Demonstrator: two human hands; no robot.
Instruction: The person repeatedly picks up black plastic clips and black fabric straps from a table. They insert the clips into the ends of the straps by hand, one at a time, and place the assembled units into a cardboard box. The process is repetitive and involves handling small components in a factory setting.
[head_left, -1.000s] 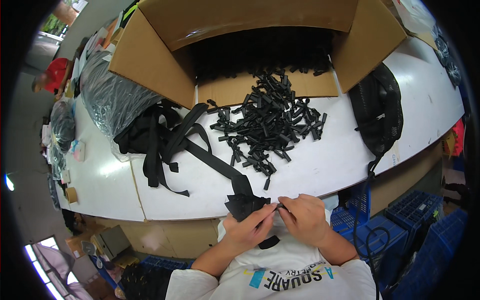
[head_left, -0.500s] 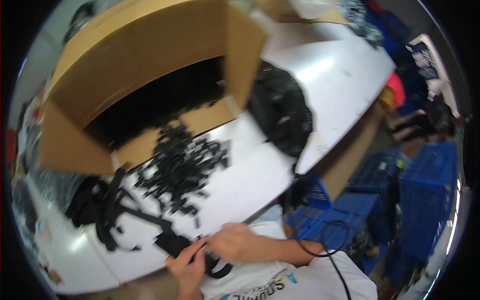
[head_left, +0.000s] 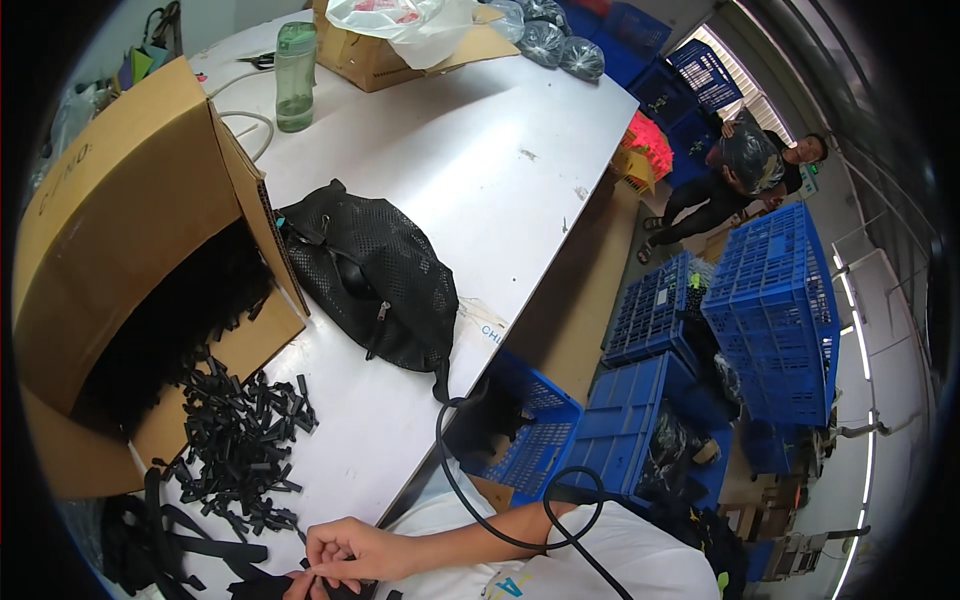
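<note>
At the lower edge my left hand [head_left: 303,587] is partly cut off, its fingers closed on black webbing strap [head_left: 262,586]. My right hand [head_left: 358,550] meets it there with thumb and fingers pinched together; what they pinch is mostly hidden. Just beyond the hands spreads a heap of small black plastic pieces [head_left: 245,440], spilling out of a large open cardboard box [head_left: 110,190] that lies on its side. More black straps [head_left: 150,545] lie in a tangle left of the hands.
A black mesh bag [head_left: 375,270] rests on the white table [head_left: 510,210], a black cable [head_left: 445,440] looping from it past my right arm. Farther back stand a green bottle [head_left: 295,85] and a carton [head_left: 360,55]. Blue crates [head_left: 770,320] fill the right; a person [head_left: 710,190] carries a dark bag.
My view has swung right, so the hands, heap and box sit farther left and lower. The bottle and the person with the bag now show. Both hands stay together at the strap.
</note>
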